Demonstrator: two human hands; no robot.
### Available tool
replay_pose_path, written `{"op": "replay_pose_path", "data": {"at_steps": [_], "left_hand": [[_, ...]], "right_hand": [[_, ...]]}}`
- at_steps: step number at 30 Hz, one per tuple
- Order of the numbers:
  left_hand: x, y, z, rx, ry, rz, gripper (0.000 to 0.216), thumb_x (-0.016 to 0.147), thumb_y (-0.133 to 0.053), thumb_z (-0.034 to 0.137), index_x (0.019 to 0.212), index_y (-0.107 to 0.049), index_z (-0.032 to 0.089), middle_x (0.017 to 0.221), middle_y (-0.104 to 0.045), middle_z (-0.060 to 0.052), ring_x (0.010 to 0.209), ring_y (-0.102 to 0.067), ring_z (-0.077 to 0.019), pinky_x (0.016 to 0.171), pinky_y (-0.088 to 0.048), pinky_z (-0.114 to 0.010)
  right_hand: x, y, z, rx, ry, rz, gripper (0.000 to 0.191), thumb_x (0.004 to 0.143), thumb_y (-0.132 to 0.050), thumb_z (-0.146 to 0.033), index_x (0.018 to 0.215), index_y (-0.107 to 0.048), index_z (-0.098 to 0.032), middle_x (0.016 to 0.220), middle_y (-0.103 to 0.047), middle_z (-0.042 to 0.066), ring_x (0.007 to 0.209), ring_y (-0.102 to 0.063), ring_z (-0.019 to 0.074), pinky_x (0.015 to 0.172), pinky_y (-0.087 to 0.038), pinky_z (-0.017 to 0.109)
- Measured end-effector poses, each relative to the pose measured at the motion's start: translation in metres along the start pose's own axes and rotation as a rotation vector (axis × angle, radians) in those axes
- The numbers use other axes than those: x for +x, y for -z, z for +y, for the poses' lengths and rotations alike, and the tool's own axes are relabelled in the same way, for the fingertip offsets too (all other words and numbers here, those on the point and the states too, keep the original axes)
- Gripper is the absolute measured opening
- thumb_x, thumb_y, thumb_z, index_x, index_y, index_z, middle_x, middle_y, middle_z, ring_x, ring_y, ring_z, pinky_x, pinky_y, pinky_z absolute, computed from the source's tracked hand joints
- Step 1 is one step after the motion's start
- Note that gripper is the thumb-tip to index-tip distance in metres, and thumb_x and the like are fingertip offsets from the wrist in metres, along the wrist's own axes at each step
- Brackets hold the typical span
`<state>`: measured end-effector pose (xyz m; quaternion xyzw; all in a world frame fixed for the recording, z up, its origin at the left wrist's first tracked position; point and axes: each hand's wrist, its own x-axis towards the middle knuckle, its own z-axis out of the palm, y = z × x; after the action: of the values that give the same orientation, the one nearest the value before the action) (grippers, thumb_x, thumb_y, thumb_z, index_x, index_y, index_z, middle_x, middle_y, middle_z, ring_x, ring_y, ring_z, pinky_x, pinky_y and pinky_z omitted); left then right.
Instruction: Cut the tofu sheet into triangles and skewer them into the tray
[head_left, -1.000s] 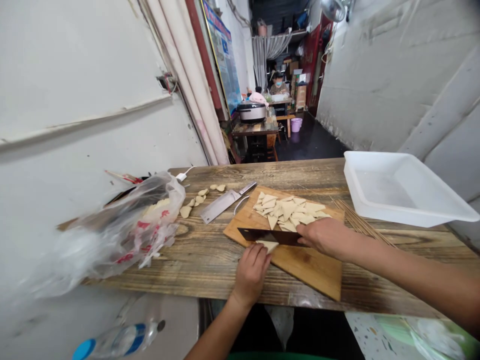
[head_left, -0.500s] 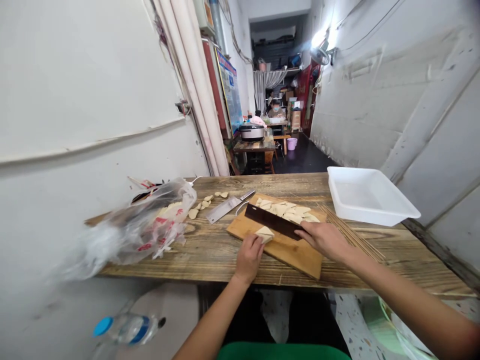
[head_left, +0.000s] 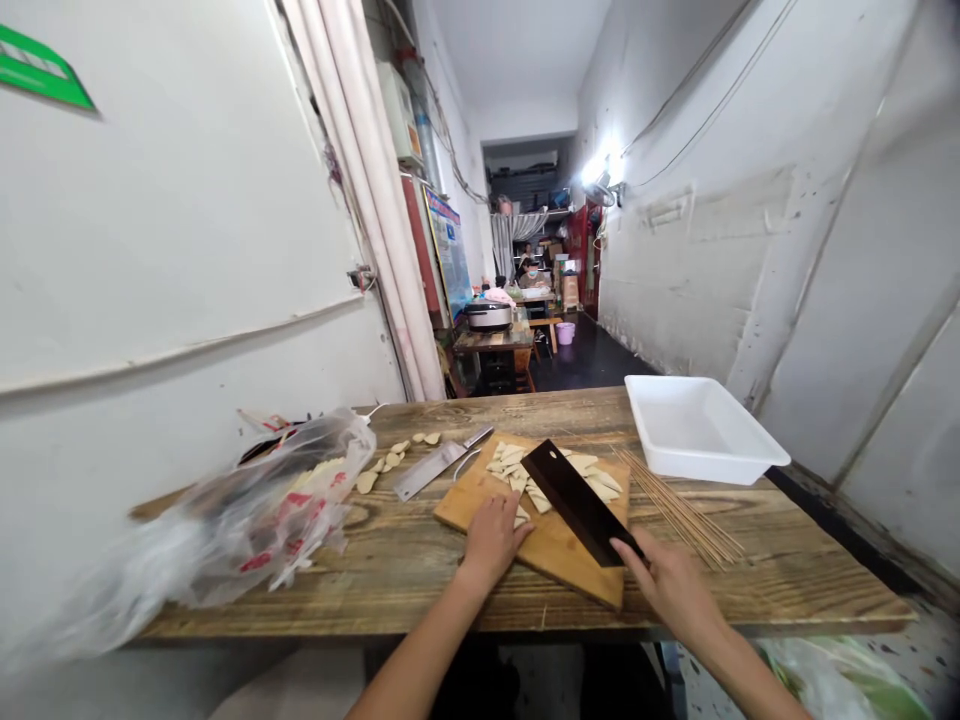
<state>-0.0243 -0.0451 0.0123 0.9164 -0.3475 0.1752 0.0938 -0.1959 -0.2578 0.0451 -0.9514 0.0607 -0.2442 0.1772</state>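
My right hand is closed round the handle end of a dark cleaver, its blade slanting up and left over the cutting board. My left hand is curled over a few pale cut slices on the board's left part; its fingers partly hide them. Behind the blade, a pile of pale, roughly triangular slices spreads along the far side of the board. A second cleaver with a silvery blade lies flat to the board's left.
Thin wooden skewers lie right of the board, before a white plastic tub. Left on the wooden table are pale oval pieces and a clear plastic bag. Farther back sits a person.
The cleaver has swung from lying across the board to a steeper slant, its handle nearer me. My left hand has moved over the slices. The view has tilted up.
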Motion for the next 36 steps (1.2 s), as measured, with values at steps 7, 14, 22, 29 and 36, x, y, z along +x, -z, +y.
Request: {"op": "replay_pose_path", "data": {"at_steps": [7,14,22,29,36], "left_hand": [[0.006,-0.004,-0.003,0.059,-0.001,-0.043,0.031,0.087,-0.049,0.040,0.108,-0.059,0.018,0.092,-0.060,-0.009,0.093,-0.055,-0.0243,0.080,-0.044,-0.034],[0.012,-0.009,-0.027,0.031,0.164,0.019,0.036,0.090,-0.042,0.040,0.111,-0.057,0.014,0.093,-0.061,-0.011,0.093,-0.057,-0.0239,0.080,-0.043,-0.033],[0.021,-0.002,-0.035,0.046,0.124,-0.063,0.029,0.088,-0.045,0.039,0.105,-0.057,0.020,0.099,-0.060,-0.008,0.097,-0.053,-0.0232,0.080,-0.040,-0.031],[0.040,-0.013,-0.041,-0.035,0.169,0.008,0.033,0.085,-0.052,0.037,0.113,-0.054,0.018,0.102,-0.060,-0.009,0.101,-0.052,-0.0227,0.087,-0.040,-0.034],[0.024,-0.021,-0.050,-0.240,0.085,0.221,0.047,0.081,-0.057,0.036,0.123,-0.047,0.017,0.120,-0.054,-0.012,0.115,-0.047,-0.0240,0.097,-0.039,-0.041]], "right_hand": [[-0.027,-0.007,0.002,0.206,-0.113,0.026,0.038,0.092,-0.035,-0.048,0.078,-0.057,-0.021,0.059,-0.064,0.001,0.054,-0.062,0.0176,0.052,-0.040,0.024],[-0.032,-0.014,0.010,0.260,-0.173,0.086,0.044,0.090,-0.036,-0.053,0.090,-0.063,-0.018,0.067,-0.069,0.005,0.056,-0.064,0.0191,0.054,-0.044,0.026],[-0.032,-0.018,0.013,0.305,-0.245,0.084,0.052,0.087,-0.034,-0.059,0.087,-0.063,-0.016,0.055,-0.064,0.003,0.041,-0.058,0.0170,0.043,-0.040,0.025],[-0.034,-0.018,0.016,0.350,-0.291,0.038,0.051,0.085,-0.037,-0.061,0.090,-0.063,-0.017,0.046,-0.059,0.000,0.038,-0.057,0.0182,0.040,-0.041,0.026],[-0.033,-0.019,0.018,0.339,-0.308,0.034,0.051,0.084,-0.039,-0.061,0.094,-0.063,-0.017,0.048,-0.061,0.001,0.038,-0.057,0.0190,0.040,-0.042,0.027]]}}
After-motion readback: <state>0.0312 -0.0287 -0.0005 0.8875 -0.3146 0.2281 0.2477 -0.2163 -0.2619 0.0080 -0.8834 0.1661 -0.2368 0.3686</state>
